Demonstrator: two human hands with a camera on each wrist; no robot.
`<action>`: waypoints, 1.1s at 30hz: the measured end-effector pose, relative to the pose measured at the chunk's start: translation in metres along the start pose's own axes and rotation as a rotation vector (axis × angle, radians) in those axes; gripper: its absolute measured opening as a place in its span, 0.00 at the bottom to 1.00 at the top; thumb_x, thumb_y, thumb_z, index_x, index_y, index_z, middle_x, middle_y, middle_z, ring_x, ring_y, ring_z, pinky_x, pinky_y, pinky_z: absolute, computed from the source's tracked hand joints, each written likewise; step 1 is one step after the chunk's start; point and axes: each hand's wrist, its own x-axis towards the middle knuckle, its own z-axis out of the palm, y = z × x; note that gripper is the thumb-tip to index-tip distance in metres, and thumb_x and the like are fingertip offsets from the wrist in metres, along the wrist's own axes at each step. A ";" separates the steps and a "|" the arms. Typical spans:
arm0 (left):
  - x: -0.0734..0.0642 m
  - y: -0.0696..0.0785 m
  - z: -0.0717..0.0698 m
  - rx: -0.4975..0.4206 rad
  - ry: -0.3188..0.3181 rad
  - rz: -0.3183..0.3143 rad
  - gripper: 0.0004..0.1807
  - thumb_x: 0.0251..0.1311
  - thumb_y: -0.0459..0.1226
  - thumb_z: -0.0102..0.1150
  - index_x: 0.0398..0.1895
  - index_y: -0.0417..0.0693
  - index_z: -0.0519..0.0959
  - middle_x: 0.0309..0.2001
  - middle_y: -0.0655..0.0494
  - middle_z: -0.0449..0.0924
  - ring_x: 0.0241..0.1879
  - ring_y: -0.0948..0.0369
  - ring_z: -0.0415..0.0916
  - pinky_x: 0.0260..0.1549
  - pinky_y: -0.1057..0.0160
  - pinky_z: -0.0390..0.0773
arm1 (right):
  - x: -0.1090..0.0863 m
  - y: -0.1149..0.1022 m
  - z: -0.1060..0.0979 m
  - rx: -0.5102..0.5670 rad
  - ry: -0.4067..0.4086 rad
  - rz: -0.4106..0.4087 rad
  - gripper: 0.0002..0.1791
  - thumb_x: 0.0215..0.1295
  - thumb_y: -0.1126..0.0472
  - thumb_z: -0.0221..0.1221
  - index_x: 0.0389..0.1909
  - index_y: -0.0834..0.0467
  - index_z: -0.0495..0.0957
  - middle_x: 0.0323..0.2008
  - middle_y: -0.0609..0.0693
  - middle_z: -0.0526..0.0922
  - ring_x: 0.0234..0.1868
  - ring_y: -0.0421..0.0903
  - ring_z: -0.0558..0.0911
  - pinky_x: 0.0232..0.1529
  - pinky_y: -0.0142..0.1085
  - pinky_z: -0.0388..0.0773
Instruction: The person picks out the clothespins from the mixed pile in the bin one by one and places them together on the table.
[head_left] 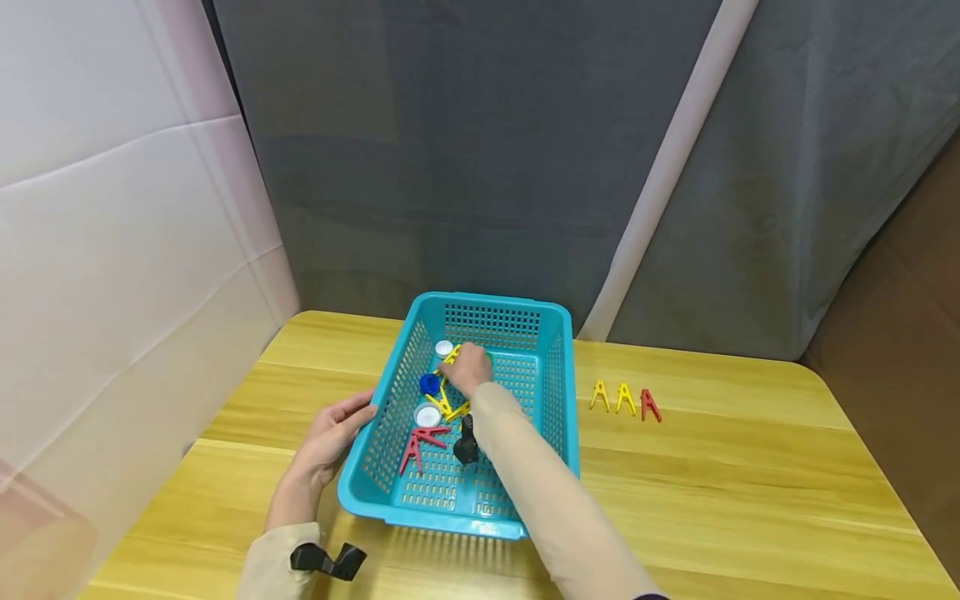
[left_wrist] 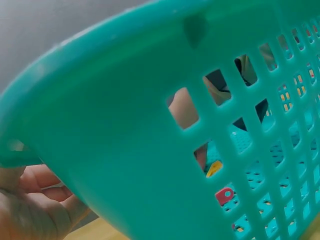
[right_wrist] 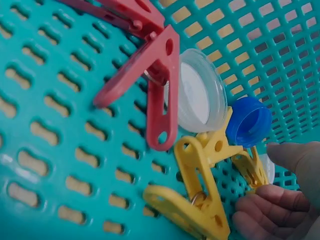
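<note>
My left hand (head_left: 330, 439) holds the left side of the turquoise basket (head_left: 457, 522), its fingers at the rim. In the left wrist view that hand (left_wrist: 37, 205) shows curled fingers against the outer wall. Inside the basket, my right hand (head_left: 468, 368) reaches down among small clips and caps. Thumb and bent fingers of the right hand (right_wrist: 280, 200) lie apart around a yellow clothespin (right_wrist: 251, 169); no firm grip shows. Near it lie another yellow clothespin (right_wrist: 197, 200), a blue bottle cap (right_wrist: 249, 122), a clear round lid (right_wrist: 202, 92) and red clothespins (right_wrist: 162, 85).
On the wooden table right of the basket stand two yellow clothespins (head_left: 626, 398) and a red clothespin (head_left: 650, 405) in a row. A white cap (head_left: 444, 349) lies in the basket's far left part. Grey cloth (head_left: 487, 167) hangs behind; a pale curtain (head_left: 135, 250) hangs at left.
</note>
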 end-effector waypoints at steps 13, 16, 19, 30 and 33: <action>-0.001 0.000 0.004 -0.018 0.014 -0.010 0.27 0.65 0.32 0.50 0.64 0.28 0.62 0.48 0.46 0.78 0.36 0.65 0.80 0.37 0.65 0.81 | 0.002 -0.007 0.009 -0.157 0.007 0.047 0.19 0.50 0.46 0.68 0.22 0.57 0.78 0.26 0.51 0.82 0.23 0.45 0.80 0.20 0.36 0.75; -0.001 0.000 0.005 -0.015 0.020 -0.002 0.26 0.65 0.32 0.50 0.64 0.28 0.62 0.48 0.45 0.78 0.36 0.65 0.80 0.36 0.65 0.81 | 0.004 -0.010 0.007 -0.159 -0.005 0.051 0.20 0.48 0.46 0.69 0.28 0.59 0.80 0.30 0.53 0.83 0.27 0.46 0.81 0.21 0.37 0.76; 0.000 -0.001 0.005 -0.014 0.016 -0.001 0.26 0.66 0.32 0.50 0.64 0.28 0.62 0.48 0.45 0.78 0.36 0.64 0.80 0.37 0.64 0.81 | 0.003 -0.012 0.007 -0.174 -0.024 0.050 0.22 0.47 0.45 0.70 0.30 0.59 0.81 0.32 0.53 0.84 0.30 0.46 0.82 0.22 0.37 0.77; -0.001 0.000 0.003 0.007 0.025 -0.004 0.26 0.66 0.33 0.51 0.64 0.29 0.62 0.50 0.42 0.77 0.37 0.64 0.80 0.38 0.64 0.81 | 0.001 -0.016 0.005 -0.126 -0.064 0.041 0.12 0.47 0.55 0.67 0.22 0.58 0.77 0.32 0.54 0.82 0.32 0.47 0.81 0.25 0.38 0.76; -0.002 0.001 0.002 0.007 0.024 -0.006 0.26 0.66 0.33 0.50 0.65 0.29 0.62 0.51 0.42 0.76 0.37 0.64 0.80 0.38 0.64 0.81 | 0.000 -0.017 0.003 -0.122 -0.077 0.033 0.10 0.47 0.58 0.67 0.22 0.58 0.76 0.32 0.55 0.82 0.31 0.48 0.80 0.26 0.38 0.77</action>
